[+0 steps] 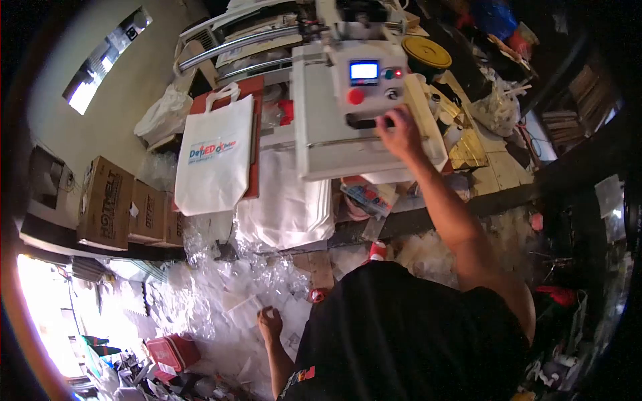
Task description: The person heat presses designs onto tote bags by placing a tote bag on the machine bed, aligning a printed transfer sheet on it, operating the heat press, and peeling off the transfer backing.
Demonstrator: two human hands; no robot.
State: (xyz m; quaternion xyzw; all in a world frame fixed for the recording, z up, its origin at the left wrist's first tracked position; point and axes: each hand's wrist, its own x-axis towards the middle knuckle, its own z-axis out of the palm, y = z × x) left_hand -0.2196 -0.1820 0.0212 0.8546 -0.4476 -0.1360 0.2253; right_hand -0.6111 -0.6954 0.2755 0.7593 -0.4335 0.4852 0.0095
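My right hand (399,134) is closed on the black handle (361,121) at the front of a heat press (378,83). Above the handle, the control box has a lit blue-white display, a red knob and small buttons. Low on the left, my left hand (269,324) hangs away from the table with loosely bent fingers, and I see nothing held in it. Behind it lies clear plastic film (244,304). A white tote bag (215,157) with red and blue print lies flat on a reddish-brown board (255,127) left of the press.
A stack of white bags (284,194) sits between the board and the press. Cardboard boxes (107,204) stand at left. Crumpled clear film (194,301) covers the floor near a red container (172,352). A yellow round lid (426,52) is right of the press.
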